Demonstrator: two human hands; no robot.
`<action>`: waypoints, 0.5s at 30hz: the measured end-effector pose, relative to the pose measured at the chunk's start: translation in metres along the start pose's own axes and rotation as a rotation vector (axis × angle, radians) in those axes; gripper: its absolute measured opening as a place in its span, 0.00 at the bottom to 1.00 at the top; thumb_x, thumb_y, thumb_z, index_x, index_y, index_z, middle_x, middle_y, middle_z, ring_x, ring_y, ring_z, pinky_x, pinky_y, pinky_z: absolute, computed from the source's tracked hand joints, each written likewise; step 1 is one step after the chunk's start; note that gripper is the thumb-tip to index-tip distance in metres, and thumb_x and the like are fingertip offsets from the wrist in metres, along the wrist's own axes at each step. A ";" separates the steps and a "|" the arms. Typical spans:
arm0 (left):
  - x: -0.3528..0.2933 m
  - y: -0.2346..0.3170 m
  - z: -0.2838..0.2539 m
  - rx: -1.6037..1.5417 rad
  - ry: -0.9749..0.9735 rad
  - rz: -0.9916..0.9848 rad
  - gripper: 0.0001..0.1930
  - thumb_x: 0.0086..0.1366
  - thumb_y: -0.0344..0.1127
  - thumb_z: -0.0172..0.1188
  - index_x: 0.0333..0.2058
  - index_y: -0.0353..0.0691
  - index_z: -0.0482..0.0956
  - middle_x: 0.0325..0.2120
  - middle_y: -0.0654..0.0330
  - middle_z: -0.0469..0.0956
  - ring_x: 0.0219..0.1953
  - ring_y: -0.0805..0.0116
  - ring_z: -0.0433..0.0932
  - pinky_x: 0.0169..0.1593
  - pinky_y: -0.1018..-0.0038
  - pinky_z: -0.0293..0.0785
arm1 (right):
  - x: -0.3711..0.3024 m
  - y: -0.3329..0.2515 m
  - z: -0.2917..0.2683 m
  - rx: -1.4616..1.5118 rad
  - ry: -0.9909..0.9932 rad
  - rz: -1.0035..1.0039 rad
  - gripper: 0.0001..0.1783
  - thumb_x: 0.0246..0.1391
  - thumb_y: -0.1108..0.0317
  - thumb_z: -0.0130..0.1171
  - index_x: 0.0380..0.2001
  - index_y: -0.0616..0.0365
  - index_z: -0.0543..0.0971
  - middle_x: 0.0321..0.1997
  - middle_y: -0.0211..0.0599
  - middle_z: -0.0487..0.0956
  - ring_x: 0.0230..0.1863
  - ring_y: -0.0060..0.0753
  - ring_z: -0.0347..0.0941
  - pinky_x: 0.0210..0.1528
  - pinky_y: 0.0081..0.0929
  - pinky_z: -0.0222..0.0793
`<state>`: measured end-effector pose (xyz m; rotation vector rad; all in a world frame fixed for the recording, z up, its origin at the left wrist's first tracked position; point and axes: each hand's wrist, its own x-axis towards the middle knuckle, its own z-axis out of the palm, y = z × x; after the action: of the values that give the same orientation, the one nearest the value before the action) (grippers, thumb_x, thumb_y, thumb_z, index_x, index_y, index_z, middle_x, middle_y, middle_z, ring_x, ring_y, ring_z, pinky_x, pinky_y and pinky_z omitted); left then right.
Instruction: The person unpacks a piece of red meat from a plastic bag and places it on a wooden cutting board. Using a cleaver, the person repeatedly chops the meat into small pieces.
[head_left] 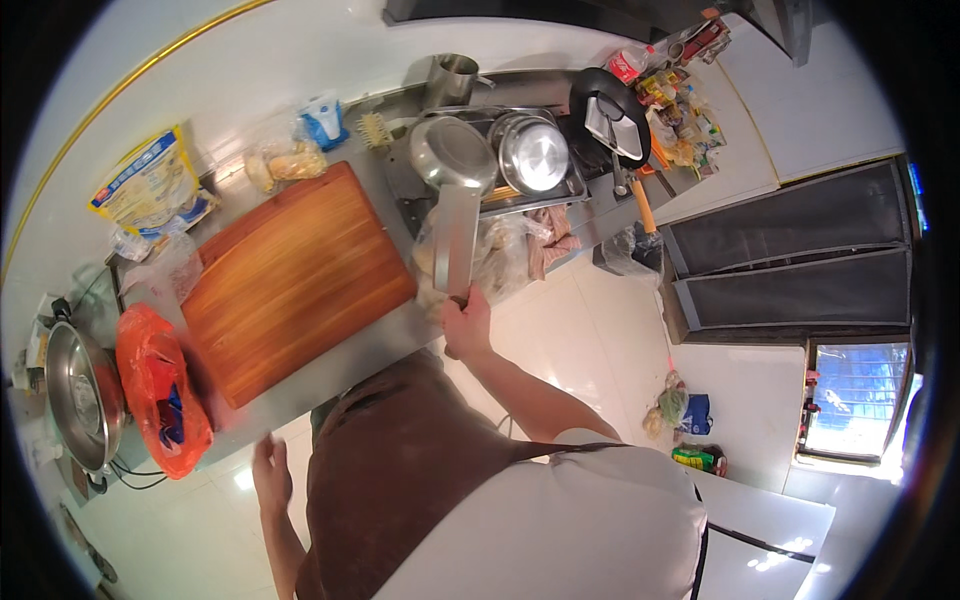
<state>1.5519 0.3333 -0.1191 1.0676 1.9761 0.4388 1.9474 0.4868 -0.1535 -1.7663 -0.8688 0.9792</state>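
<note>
My right hand grips the long flat handle of a metal saucepan and holds it over the edge of the sink. The pan's round bowl hangs beside a shiny steel lid or bowl lying in the sink. My left hand hangs low beside my brown apron with its fingers apart and holds nothing. A large wooden cutting board lies on the steel counter between the two hands.
An orange plastic bag and a steel pot sit at the counter's left end. Food packets and a clear bag lie behind the board. A black frying pan rests right of the sink. A metal cup stands behind it.
</note>
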 end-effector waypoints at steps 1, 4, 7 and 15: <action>0.009 0.037 0.019 -0.201 -0.003 0.094 0.24 0.72 0.38 0.56 0.62 0.30 0.70 0.51 0.47 0.78 0.54 0.57 0.77 0.57 0.65 0.72 | 0.009 0.006 -0.023 -0.010 0.011 -0.025 0.09 0.54 0.75 0.53 0.40 0.61 0.73 0.23 0.33 0.73 0.24 0.25 0.70 0.27 0.28 0.67; 0.034 0.164 0.107 -0.121 -0.127 0.588 0.26 0.67 0.33 0.61 0.63 0.36 0.69 0.59 0.49 0.73 0.61 0.54 0.72 0.60 0.62 0.71 | 0.025 0.024 -0.100 -0.035 0.074 -0.039 0.06 0.53 0.74 0.55 0.35 0.61 0.73 0.24 0.36 0.74 0.27 0.27 0.69 0.31 0.30 0.68; 0.047 0.289 0.238 0.174 -0.214 1.085 0.26 0.63 0.35 0.61 0.59 0.37 0.72 0.57 0.45 0.73 0.60 0.44 0.70 0.63 0.56 0.67 | 0.005 0.039 -0.193 -0.072 0.192 -0.121 0.07 0.53 0.77 0.53 0.38 0.61 0.73 0.24 0.33 0.72 0.26 0.22 0.66 0.29 0.28 0.66; 0.112 0.413 0.534 1.117 0.153 1.525 0.17 0.69 0.33 0.46 0.52 0.34 0.76 0.59 0.41 0.70 0.60 0.49 0.72 0.58 0.58 0.75 | -0.063 0.061 -0.322 -0.066 0.416 0.016 0.02 0.54 0.78 0.53 0.32 0.62 0.72 0.21 0.27 0.71 0.21 0.16 0.65 0.23 0.20 0.63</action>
<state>2.1615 0.6226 -0.2355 3.2463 0.9979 0.0814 2.2140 0.2920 -0.1071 -1.9421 -0.6262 0.5647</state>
